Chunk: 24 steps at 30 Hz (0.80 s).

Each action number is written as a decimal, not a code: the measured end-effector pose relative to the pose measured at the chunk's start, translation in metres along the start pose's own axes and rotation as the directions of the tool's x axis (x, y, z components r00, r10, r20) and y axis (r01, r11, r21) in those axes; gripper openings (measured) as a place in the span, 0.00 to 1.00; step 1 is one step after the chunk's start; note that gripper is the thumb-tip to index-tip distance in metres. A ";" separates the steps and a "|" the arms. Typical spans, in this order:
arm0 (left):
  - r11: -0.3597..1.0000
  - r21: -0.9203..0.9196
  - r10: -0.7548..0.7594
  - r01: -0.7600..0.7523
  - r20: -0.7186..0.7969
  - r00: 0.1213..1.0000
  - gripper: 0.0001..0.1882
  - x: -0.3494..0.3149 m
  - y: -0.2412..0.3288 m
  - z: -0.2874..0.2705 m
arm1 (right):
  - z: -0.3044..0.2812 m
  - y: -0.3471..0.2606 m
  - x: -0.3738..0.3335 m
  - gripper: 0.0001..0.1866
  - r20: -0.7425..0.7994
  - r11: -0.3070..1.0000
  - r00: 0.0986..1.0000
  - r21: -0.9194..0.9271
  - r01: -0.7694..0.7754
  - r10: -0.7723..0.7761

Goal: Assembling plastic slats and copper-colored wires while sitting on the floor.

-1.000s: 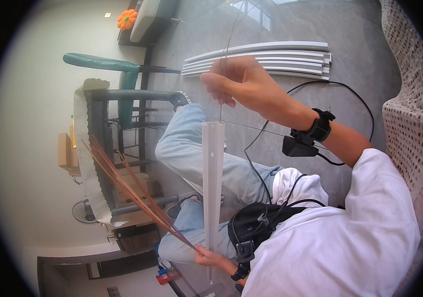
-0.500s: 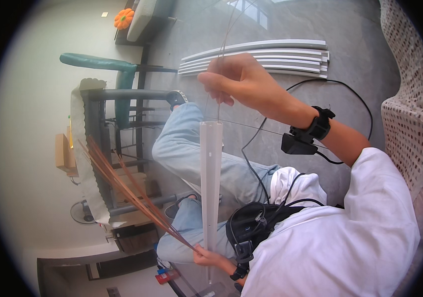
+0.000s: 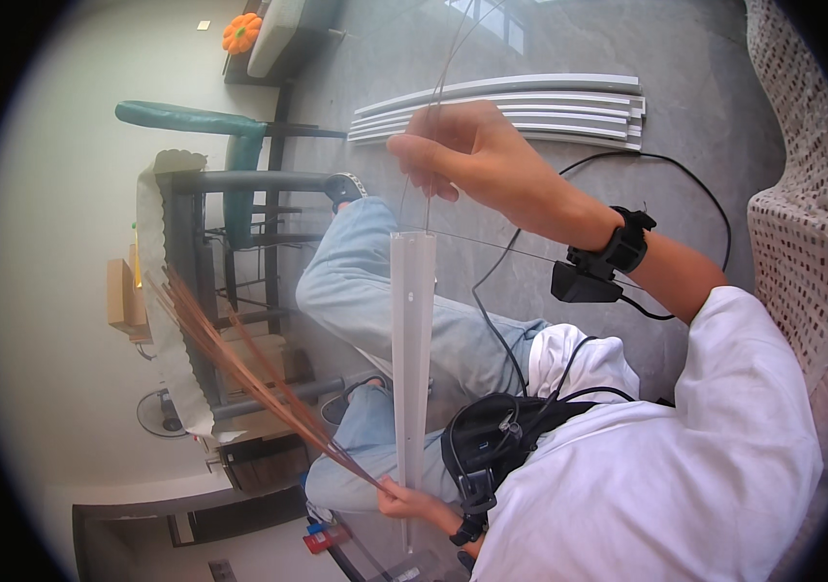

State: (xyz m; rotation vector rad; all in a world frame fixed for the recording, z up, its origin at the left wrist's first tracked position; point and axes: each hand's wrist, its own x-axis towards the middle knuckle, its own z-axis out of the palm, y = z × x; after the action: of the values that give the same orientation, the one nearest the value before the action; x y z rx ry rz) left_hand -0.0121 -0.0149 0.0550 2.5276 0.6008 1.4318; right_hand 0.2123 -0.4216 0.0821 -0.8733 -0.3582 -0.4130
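Observation:
A long white grooved rail (image 3: 413, 339) stretches across my lap, over light blue jeans. My right hand (image 3: 462, 155), with a black wrist strap, is raised beyond the rail's far end. Its fingers are pinched on thin wires (image 3: 448, 70), which run down to the rail's end and loop out past my hand. My left hand (image 3: 412, 502) is closed on a fanned bundle of long thin brown strips (image 3: 269, 385), beside the rail's near part. Whether those fingers also grip the rail is hidden.
More white rails (image 3: 501, 112) lie stacked on the grey floor. A black cable (image 3: 715, 189) loops by my right arm. Green-padded furniture (image 3: 239, 184) and a dark-framed table (image 3: 196, 281) stand left. A perforated cloth (image 3: 802, 233) hangs at right. A red item (image 3: 325, 538) lies lower left.
The rail's far end has shifted slightly up, closer to my right hand. Both hands keep their grip and have barely moved.

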 end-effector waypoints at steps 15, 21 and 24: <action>0.981 -0.152 -0.124 0.123 0.008 0.992 0.18 0.000 0.009 -0.001 | 0.015 -0.040 -0.010 0.15 -0.056 0.997 0.998 -0.080 -0.015 0.011; 0.923 -0.342 -0.198 0.178 -0.026 0.980 0.17 0.000 0.018 0.000 | 0.040 -0.076 -0.021 0.10 -0.023 0.955 0.959 -0.101 0.279 -0.282; 0.908 -0.381 -0.197 0.175 -0.020 0.980 0.15 0.004 0.017 0.000 | 0.048 -0.084 -0.022 0.10 -0.007 0.943 0.950 -0.118 0.310 -0.313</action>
State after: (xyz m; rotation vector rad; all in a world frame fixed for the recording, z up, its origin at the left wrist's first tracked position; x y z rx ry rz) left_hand -0.0058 -0.0289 0.0642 2.0792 0.5023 1.3997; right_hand 0.1462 -0.4271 0.1562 -0.9255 -0.4543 -0.7442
